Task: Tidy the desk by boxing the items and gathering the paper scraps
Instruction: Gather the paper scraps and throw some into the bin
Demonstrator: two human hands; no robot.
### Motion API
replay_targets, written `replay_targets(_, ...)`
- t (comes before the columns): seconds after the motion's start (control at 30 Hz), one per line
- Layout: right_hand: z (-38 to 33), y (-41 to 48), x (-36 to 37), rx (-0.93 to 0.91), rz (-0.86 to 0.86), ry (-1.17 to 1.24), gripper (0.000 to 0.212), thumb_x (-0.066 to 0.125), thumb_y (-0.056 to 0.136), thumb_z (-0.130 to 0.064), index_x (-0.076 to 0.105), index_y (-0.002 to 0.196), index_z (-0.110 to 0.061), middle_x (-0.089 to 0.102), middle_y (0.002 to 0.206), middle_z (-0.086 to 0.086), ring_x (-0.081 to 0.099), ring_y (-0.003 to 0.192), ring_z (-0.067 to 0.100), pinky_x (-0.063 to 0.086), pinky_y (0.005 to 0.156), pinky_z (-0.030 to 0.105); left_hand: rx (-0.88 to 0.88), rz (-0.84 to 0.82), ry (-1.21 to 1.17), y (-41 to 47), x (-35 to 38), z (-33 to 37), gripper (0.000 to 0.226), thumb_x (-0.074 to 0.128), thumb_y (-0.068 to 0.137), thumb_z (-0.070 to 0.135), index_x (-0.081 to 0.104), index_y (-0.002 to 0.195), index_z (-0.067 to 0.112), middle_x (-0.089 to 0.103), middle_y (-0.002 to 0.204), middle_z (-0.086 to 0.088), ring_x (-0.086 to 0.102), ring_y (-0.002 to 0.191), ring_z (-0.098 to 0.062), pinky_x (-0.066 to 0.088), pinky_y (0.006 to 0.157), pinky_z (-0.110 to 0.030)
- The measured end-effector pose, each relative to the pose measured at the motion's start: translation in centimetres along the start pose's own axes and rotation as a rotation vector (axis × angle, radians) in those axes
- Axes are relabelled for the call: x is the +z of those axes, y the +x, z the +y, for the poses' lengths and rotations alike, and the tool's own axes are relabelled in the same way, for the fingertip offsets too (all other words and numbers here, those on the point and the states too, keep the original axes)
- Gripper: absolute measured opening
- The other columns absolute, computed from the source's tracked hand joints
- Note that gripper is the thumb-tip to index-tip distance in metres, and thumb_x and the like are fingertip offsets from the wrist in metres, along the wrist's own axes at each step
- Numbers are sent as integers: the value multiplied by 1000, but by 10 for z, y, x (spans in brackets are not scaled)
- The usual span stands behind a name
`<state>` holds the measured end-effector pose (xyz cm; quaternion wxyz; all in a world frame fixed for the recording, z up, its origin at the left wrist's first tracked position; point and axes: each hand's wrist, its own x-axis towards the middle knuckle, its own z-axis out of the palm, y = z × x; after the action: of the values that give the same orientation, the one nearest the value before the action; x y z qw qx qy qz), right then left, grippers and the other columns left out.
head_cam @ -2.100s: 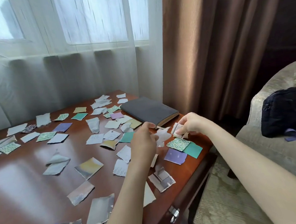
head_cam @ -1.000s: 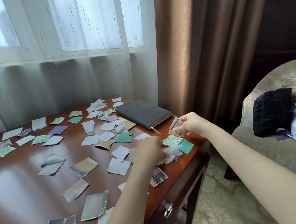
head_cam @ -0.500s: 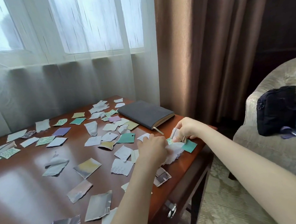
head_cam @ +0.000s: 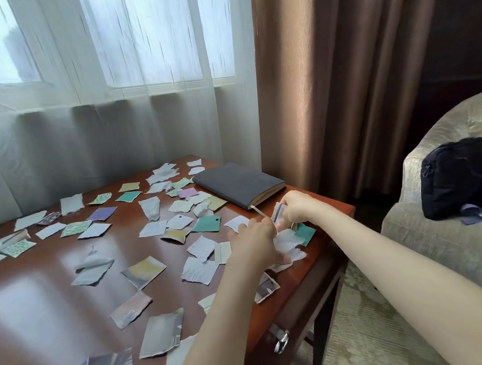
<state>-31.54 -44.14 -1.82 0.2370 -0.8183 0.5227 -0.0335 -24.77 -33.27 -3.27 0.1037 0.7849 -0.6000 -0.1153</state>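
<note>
Where hands meet: right edge of counter (head_cam: pixel 57 292)
Left hand (head_cam: pixel 255 243): grips white scraps (head_cam: pixel 290 242) beneath it
Right hand (head_cam: pixel 299 207): pinches scrap stack (head_cam: pixel 279 211)

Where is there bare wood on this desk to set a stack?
Biggest patch: the desk's near-left wood, left of the curled grey scrap. A smaller one: between the book's corner and the desk's right edge. Crowded with paper scraps: the middle and far side.
</note>
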Motion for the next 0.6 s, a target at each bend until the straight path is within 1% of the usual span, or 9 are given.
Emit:
replay_targets(0.1,-2,-8,-4,-44,3,105,40,68,84,-18,58,121,-5,61,122,10,58,116,25,50,89,28,-2,-10,-19,1,0,-1,56,71,80,37,48,128,22,50,132,-4,44,121,-24,36,106,-45)
replay_targets(0.2,-1,-9,-6,-94,8,280,31,64,87,-12,60,116,-1,63,119,15,61,105,26,51,82,29,-13,-2,-3,1,0,-1,55,70,80,40,49,128,23,52,128,-6,44,118,-24,37,103,-42)
replay_targets(0.27,0,-9,-7,-104,40,349,28,61,89,-11,61,115,0,64,117,16,61,104,27,48,86,32,-9,13,22,1,0,-1,54,69,80,42,52,128,22,52,124,-6,44,113,-22,38,95,-36)
replay_targets(0.33,2,-9,-8,-116,74,411,28,60,90,-11,61,116,0,64,117,14,60,109,28,46,85,29,-1,23,5,0,-1,-2,53,69,80,42,55,126,20,52,120,-6,43,103,-20,38,82,-30)
replay_targets(0.43,6,-7,-11,-127,143,498,25,63,88,-10,63,112,-3,66,114,13,62,107,26,48,86,30,0,26,-43,0,-3,-3,49,71,79,40,59,120,15,52,112,-6,38,90,-15,34,64,-21)
replay_targets(0.47,9,-6,-13,-117,151,510,24,65,87,-10,64,109,-3,66,111,13,63,103,25,50,83,30,-5,27,-54,0,-4,-3,48,71,80,40,60,118,14,52,108,-6,39,88,-15,32,60,-20)
replay_targets(0.5,12,-7,-15,-111,150,515,23,66,86,-10,65,107,-3,67,107,13,63,97,24,51,76,28,-11,29,-65,0,-4,-4,46,70,80,39,60,116,12,53,103,-5,42,86,-15,31,56,-19)
replay_targets(0.57,15,-11,-19,-96,119,491,17,68,84,-10,67,101,-4,66,94,11,60,85,21,43,60,21,-25,17,-87,0,-5,-4,42,69,82,35,62,114,10,54,96,-3,48,84,-14,32,53,-17)
replay_targets(0.6,17,-12,-20,-82,99,477,11,68,84,-10,67,94,-6,65,87,9,59,78,21,40,56,22,-34,4,-101,1,-6,-5,40,67,83,34,61,113,9,57,97,-3,51,85,-15,36,56,-16)
